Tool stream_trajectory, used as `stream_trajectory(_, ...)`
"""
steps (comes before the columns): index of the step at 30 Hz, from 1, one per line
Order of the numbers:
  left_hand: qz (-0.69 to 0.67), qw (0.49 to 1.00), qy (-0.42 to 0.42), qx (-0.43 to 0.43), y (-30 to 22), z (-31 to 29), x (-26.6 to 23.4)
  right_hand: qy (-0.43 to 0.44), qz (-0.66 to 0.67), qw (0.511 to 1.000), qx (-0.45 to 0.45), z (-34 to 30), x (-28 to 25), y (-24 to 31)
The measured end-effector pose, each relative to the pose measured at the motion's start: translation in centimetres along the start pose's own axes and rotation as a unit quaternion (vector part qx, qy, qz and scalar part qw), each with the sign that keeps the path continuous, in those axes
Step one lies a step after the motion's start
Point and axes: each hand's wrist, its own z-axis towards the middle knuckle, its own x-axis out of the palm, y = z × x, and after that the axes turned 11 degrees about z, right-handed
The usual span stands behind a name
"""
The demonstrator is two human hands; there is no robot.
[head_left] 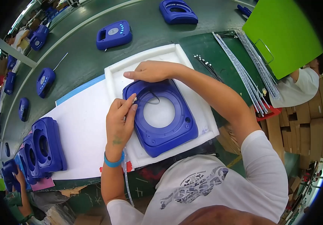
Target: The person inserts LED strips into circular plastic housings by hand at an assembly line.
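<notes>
A blue plastic housing (161, 127) with a round opening lies flat on a white foam pad (206, 127) in front of me. My left hand (119, 120), with a blue wristband, pinches a small pale part with a thin black wire at the housing's upper left corner. My right hand (150, 71) presses flat on the housing's far edge. A thin black wire (154, 98) curls across the housing's top.
Several blue housings stand stacked at the left (47, 146). More blue units (113, 34) ride on the dark green conveyor belt. Bundles of pale strips (251, 75) and a green board (281, 33) lie to the right. Another person's hand (19, 176) is at lower left.
</notes>
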Motion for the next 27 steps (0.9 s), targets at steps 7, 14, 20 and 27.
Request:
stream_trajectory(7, 0.122, 0.984, -0.001, 0.130, -1.9, 1.6, -0.4, -0.361, 0.186, 0.889, -0.209, -0.6, 3.1, -3.6)
stream_trajectory(14, 0.258, 0.946, 0.052, 0.191, -2.5, 3.6, -0.5, -0.400, -0.127, 0.872, -0.250, -3.0, 2.6, -5.5)
stream_trajectory(20, 0.293, 0.925, -0.027, 0.239, -1.9, 4.6, 0.4, -0.221, -0.068, 0.877, -0.422, -13.3, 7.1, -0.5)
stream_trajectory(27, 0.250, 0.943, 0.035, 0.215, -1.9, 5.4, -0.2, 0.001, -0.011, 0.866, -0.500, -17.2, 21.9, 2.3)
